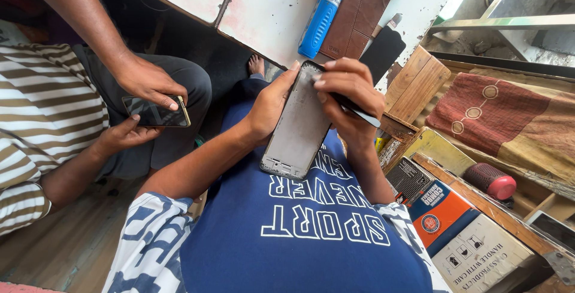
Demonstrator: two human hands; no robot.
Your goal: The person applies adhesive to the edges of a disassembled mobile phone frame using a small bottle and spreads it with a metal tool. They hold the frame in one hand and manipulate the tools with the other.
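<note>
The left hand [269, 104] cups the long left edge of a grey phone frame [297, 128], which lies at picture centre, tilted with its top toward 12 o'clock over the blue shirt [299, 233]. The right hand [350, 98] is closed around a thin dark tool [359, 111], fingertips pressing the frame's upper end. At 9 o'clock, another person's hands [141, 83] hold a dark phone [157, 113]; a blue tube [319, 21] lies at 12 o'clock.
</note>
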